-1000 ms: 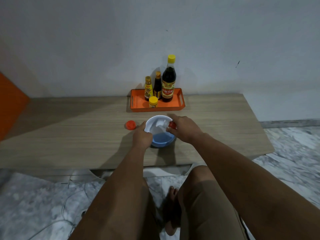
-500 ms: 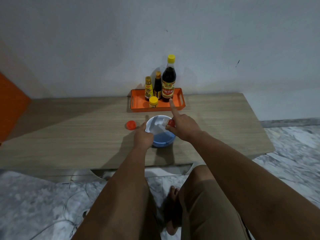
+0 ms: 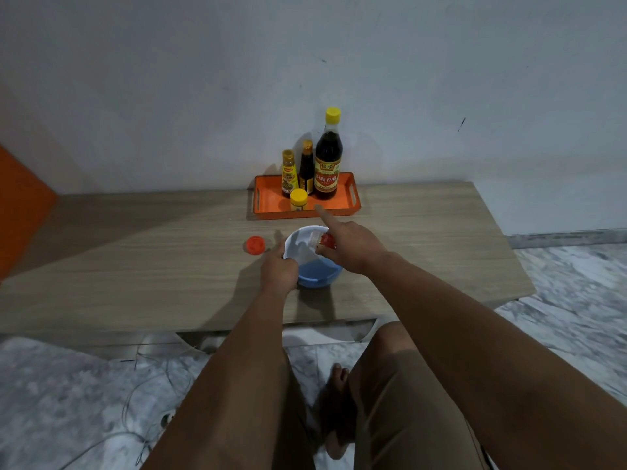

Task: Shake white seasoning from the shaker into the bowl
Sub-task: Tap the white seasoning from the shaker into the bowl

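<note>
A bowl [image 3: 319, 276], blue outside and white inside, sits tilted toward me on the wooden table [image 3: 135, 266]. My left hand [image 3: 280, 271] grips its near-left rim. Over the bowl's right rim my right hand [image 3: 349, 245] holds a small shaker [image 3: 320, 239] with a red label, tipped so its clear top points down into the bowl. That hand's index finger sticks straight out toward the tray. The shaker's red cap [image 3: 255, 244] lies on the table left of the bowl.
An orange tray [image 3: 268, 201] stands at the back against the wall, carrying three sauce bottles, the tallest [image 3: 327, 157] yellow-capped, and a small yellow-lidded jar [image 3: 299, 200]. An orange panel [image 3: 20, 205] is at far left. Cables [image 3: 135, 401] trail on the marble floor by my knees.
My right index finger has lifted off the shaker and now points straight out. The camera has dipped slightly. The bowl and left hand stay where they were.
</note>
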`<state>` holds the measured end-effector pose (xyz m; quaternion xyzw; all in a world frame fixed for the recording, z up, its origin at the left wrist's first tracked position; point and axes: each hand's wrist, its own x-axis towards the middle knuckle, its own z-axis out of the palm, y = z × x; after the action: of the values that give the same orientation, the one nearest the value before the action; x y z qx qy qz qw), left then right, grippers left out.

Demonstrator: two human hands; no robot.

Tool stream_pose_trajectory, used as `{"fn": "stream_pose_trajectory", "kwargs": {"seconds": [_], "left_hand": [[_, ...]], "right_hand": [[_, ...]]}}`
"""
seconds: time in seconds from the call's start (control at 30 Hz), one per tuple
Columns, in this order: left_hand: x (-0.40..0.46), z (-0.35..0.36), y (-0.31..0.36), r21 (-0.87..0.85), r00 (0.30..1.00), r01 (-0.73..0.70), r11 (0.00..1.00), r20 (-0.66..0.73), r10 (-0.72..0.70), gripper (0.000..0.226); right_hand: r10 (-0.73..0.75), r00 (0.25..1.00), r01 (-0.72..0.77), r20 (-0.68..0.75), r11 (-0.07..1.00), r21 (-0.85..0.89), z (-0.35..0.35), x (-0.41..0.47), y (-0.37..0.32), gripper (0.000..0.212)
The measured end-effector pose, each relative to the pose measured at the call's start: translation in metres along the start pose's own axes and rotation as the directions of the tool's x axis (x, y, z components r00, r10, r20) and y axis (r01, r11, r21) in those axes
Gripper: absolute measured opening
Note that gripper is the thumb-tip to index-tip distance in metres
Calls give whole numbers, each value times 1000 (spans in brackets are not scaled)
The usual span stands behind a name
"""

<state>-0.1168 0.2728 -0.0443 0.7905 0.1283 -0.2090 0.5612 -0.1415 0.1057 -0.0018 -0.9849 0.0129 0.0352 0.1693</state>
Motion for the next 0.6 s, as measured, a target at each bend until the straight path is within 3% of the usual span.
{"fn": "stream_pose_trajectory", "kwargs": {"seconds": [0.13,0.23,0.27,0.43,0.53,0.6], "left_hand": [[0,0,0,1,1000,2,1000,4,-2,62],[-1,1,1,1,1000,-29,1000,-4,29,63],[-1,1,1,9,999,-33,999,-6,33,64],[-3,0,0,24,1000,-27,999,1,27,67],[-2,0,0,37,1000,-26,999,-5,26,66],[-2,1,0,45,999,-33,998,-7,33,65]], "right_hand": [[-10,1000,10,-21,1000,17,0,-3,-2,98],[-28,1000,28,-3,999,-23,1,-6,1,68],[-27,1000,27,9,999,-31,2,-7,1,68],[-15,999,17,-29,999,47,5,-17,4,108],[-10,998,14,-57,998,64,7,-20,7,108],[2,999,1,-42,998,55,8,-21,9,93]]}}
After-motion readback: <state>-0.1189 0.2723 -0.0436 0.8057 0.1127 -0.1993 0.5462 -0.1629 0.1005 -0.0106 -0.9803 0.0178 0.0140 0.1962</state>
